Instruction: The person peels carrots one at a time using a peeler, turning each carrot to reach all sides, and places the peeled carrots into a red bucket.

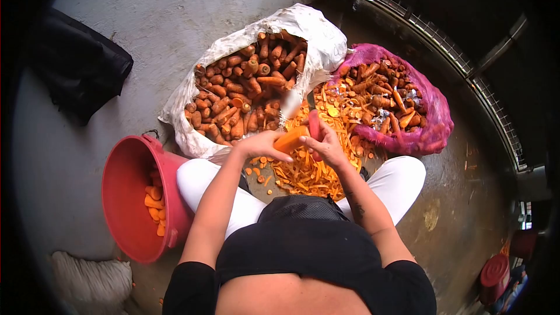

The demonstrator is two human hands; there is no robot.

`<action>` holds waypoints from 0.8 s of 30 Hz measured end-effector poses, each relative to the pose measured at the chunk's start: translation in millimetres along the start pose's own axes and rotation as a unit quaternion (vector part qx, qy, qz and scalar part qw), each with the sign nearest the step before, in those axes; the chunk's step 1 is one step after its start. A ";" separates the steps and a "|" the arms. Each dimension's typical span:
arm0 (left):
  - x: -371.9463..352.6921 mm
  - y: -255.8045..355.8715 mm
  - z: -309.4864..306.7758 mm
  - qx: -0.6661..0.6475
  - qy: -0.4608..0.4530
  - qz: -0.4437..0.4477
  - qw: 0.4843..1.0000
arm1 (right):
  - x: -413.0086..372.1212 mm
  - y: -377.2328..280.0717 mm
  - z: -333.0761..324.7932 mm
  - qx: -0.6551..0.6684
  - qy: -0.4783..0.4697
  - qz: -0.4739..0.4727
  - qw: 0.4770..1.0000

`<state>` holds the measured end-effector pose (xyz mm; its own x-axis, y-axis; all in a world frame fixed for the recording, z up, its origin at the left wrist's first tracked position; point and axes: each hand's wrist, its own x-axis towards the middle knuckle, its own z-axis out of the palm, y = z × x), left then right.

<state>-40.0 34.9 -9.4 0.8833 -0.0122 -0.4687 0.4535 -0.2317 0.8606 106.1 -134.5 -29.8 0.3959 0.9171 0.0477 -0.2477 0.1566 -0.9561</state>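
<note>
My left hand (261,144) is closed round a peeled orange carrot (291,139), which lies across the space between my hands. My right hand (328,147) grips a tool with a pink-red handle (314,125), its fingers close to the carrot's right end. Part of the tool is hidden by the fingers or blurred. Below both hands a heap of orange peelings (315,176) covers the floor between my legs. Beyond it stands a white sack (318,30) full of unpeeled carrots (236,88).
A pink mesh sack (434,102) with carrots and cut pieces lies at the right. At my left, a red bucket (125,198) holds peeled carrots (154,203). A grey-white sack (93,280) is at lower left, a black cloth-like item (84,61) at upper left, a red container (494,271) at lower right.
</note>
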 end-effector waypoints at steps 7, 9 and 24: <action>8.0 -11.2 33.2 0.195 0.373 -0.040 0.906 | -7.2 21.4 -29.5 -0.107 0.119 0.154 0.975; -0.8 -12.1 32.2 0.294 0.421 0.033 0.858 | -11.2 43.4 -40.1 -0.177 0.101 0.085 0.975; 17.5 -65.6 39.4 0.497 0.517 0.061 0.694 | -30.6 68.7 16.2 -0.181 0.044 0.038 0.982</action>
<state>-58.9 11.6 -81.9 0.7550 0.4942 0.4310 0.5146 -0.8539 0.0777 62.6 -145.8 -92.3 0.4673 0.8833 -0.0371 0.0454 -0.0659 -0.9968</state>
